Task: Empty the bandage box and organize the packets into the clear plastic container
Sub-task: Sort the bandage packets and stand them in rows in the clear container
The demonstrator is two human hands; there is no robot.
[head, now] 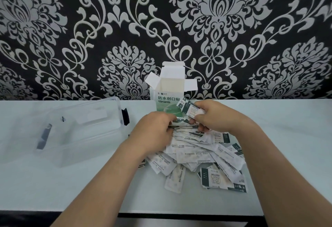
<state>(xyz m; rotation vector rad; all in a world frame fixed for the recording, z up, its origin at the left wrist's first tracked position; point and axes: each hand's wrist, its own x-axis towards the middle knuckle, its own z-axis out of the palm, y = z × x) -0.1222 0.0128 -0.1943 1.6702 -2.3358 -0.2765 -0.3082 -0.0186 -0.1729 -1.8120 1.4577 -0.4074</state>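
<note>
The white and green bandage box point(168, 92) stands upright at the back of the table with its top flaps open. A loose pile of bandage packets point(201, 156) lies in front of it. My left hand point(154, 131) and my right hand point(213, 117) meet above the pile and together grip a fanned stack of packets point(189, 111). The clear plastic container point(77, 129) sits open to the left, with a black latch on its right end. My hands hide part of the stack.
The white table point(89, 187) runs to a dark front edge at the bottom. A black and silver patterned wall stands right behind the box. A small dark piece shows through the container near its left part.
</note>
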